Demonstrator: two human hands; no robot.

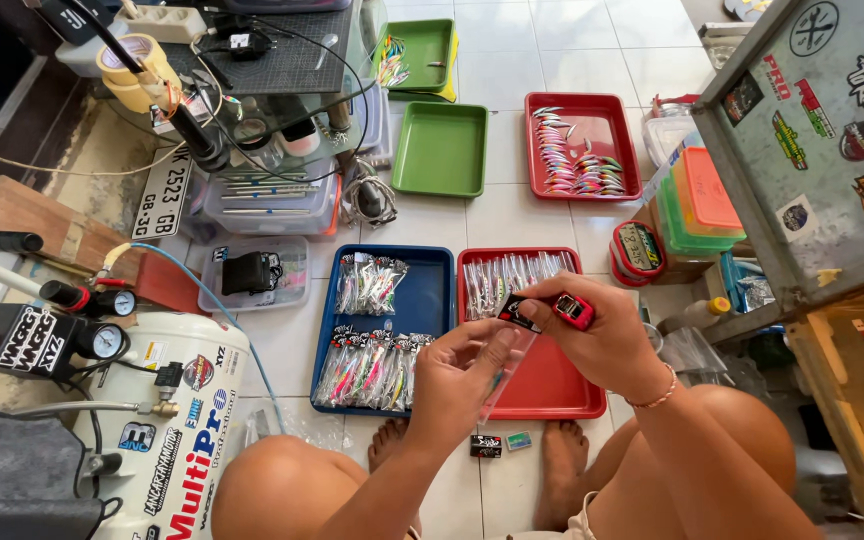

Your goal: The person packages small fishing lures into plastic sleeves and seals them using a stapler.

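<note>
We hold a clear bag [500, 372] with a dark header card [518, 313] over the near red tray [552, 400], above our knees. Our left hand [462, 385] grasps the bag from below, fingers wrapped round it; our right hand [607, 335] is clenched on a red lighter [574, 310] set right at the card's edge. Whether a flame is lit we cannot tell.

We judge the risks to be heat ones: the lighter sits so close to thin plastic and to our left fingertips that a slip could melt the bag too far or scorch skin, and the bag could drop onto the packets [512, 272] lying at the tray's far end.

Beside that tray a blue tray [432, 262] holds rows of bagged lures [367, 365]. Farther off stand a green tray [442, 150] and a second red tray [537, 105] of loose lures. A white compressor [177, 420] stands to our left. Everything rests on a pale tiled floor [572, 45], with a stickered metal cabinet [832, 140] on the right
</note>
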